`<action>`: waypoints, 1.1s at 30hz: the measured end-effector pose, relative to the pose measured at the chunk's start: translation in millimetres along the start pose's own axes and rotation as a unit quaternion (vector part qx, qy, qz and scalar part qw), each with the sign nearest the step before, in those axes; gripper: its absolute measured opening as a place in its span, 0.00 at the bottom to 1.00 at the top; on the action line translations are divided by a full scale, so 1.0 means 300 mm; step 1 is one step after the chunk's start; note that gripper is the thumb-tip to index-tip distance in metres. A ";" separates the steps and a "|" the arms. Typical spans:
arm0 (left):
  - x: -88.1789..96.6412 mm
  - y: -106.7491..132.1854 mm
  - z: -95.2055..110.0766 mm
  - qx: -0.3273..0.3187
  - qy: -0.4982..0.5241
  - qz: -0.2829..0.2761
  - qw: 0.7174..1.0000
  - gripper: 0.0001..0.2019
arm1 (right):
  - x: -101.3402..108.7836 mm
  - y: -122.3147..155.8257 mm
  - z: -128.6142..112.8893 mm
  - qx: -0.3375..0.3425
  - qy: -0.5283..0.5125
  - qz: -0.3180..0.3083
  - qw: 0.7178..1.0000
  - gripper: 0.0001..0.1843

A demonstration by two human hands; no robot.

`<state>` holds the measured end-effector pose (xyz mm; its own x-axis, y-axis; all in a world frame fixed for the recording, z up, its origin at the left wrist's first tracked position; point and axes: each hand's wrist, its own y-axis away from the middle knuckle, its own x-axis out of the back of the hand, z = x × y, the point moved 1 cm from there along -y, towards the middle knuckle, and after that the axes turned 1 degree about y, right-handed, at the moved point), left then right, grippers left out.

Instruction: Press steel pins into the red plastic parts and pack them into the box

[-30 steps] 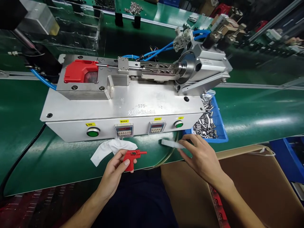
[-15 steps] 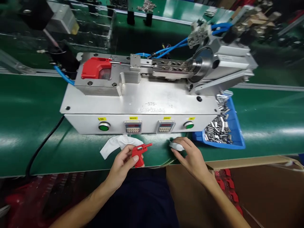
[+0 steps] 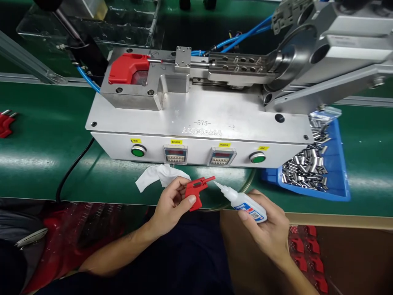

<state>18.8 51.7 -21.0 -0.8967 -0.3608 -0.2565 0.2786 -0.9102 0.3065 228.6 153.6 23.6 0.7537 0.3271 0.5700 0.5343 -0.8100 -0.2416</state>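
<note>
Since half a second ago, the white plastic bottle with a blue label (image 3: 249,208) has turned, its nozzle (image 3: 225,191) now aimed leftward from the right fingers (image 3: 250,224), which wrap its body. Beyond both sets of fingers stands the long silver metal machine (image 3: 196,110); right of the right fingers, the blue plastic bin (image 3: 340,164) of metal pieces (image 3: 305,170). White rumpled cloth (image 3: 153,174) lies just beyond the left fingers (image 3: 188,203), nearly closed, pinching the small red pistol-shaped plastic part (image 3: 194,191), its thin tip just beside the nozzle
</note>
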 end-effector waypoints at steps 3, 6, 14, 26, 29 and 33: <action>-0.011 0.005 0.006 -0.001 -0.023 0.002 1.000 0.17 | 0.000 0.006 0.005 -0.012 0.005 0.008 1.000 0.08; -0.016 0.008 0.007 -0.006 -0.027 0.003 1.000 0.17 | 0.002 0.009 0.011 -0.019 0.010 0.010 1.000 0.08; -0.016 0.009 -0.011 -0.014 -0.027 -0.004 1.000 0.13 | 0.002 0.006 0.018 0.001 0.017 0.003 1.000 0.11; -0.012 0.007 -0.019 -0.002 -0.012 -0.013 1.000 0.13 | 0.004 -0.001 0.013 0.009 0.001 -0.013 1.000 0.08; -0.010 0.005 -0.029 0.014 0.016 -0.023 1.000 0.14 | 0.001 -0.004 0.015 0.003 -0.005 -0.018 1.000 0.07; -0.004 0.000 -0.038 0.040 0.065 -0.036 0.996 0.16 | -0.004 -0.006 0.044 -0.044 -0.043 -0.026 0.998 0.04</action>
<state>23.8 49.8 -31.0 -0.8594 -0.3241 -0.3953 0.1828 -0.9170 0.3544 231.6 161.1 13.0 0.7577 0.4077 0.5096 0.5414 -0.8287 -0.1420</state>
